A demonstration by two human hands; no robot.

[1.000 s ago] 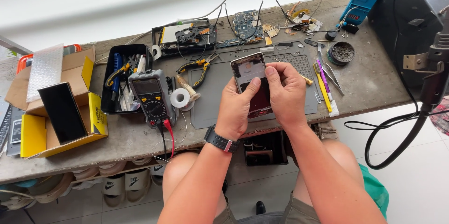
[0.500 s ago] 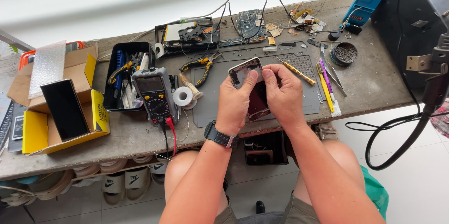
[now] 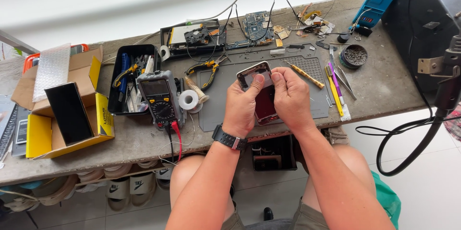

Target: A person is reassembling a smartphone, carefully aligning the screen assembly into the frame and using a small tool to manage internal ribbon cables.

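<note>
Both my hands hold a smartphone (image 3: 263, 96) with a silver frame and a dark reddish face, just above a grey work mat (image 3: 312, 74) on the bench. My left hand (image 3: 244, 106), with a black wristwatch (image 3: 229, 139), grips its left side, thumb pressed near the top edge. My right hand (image 3: 289, 98) wraps the right side, fingers curled over the upper corner. A yellow-handled screwdriver (image 3: 305, 74) lies on the mat just right of my hands.
A multimeter (image 3: 160, 99) with red and black leads, a solder roll (image 3: 188, 99), pliers (image 3: 207, 70), a black tool tray (image 3: 128, 78), circuit boards (image 3: 255, 25), tweezers (image 3: 343, 82), a yellow cardboard box (image 3: 67, 110) and a black hanging cable (image 3: 408, 143) surround the mat.
The phone has tilted slightly and my fingers have shifted up around its top end. My hands stay over the same part of the mat.
</note>
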